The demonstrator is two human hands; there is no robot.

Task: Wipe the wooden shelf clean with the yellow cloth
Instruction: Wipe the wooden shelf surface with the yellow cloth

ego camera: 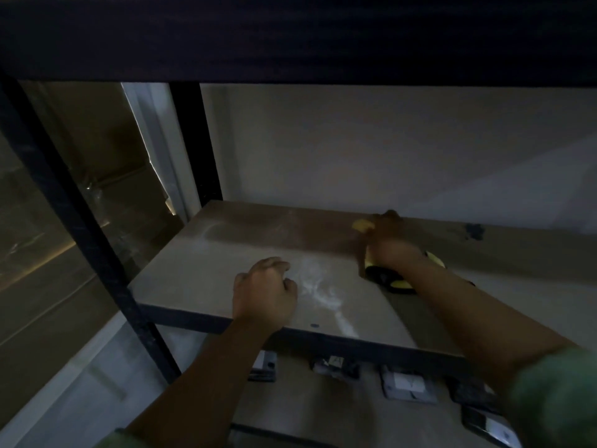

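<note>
The wooden shelf (pixel 200 263) is a flat board in a black metal frame, dusty, with a white smear near its middle front. My right hand (pixel 389 242) reaches toward the shelf's back edge and grips the yellow cloth (pixel 363 225), which shows at the fingertips. More yellow fabric with dark trim (pixel 400 282) lies under my right wrist. My left hand (pixel 265 294) rests on the front part of the shelf with its fingers loosely curled, holding nothing. The scene is dim and the right hand is blurred.
A dark upper shelf board (pixel 290 37) hangs overhead. Black uprights (pixel 80 227) stand at the left. A pale wall (pixel 387 150) backs the shelf. Small flat packets (pixel 407 386) lie on the lower level. A dark spot (pixel 474 230) marks the shelf's back right.
</note>
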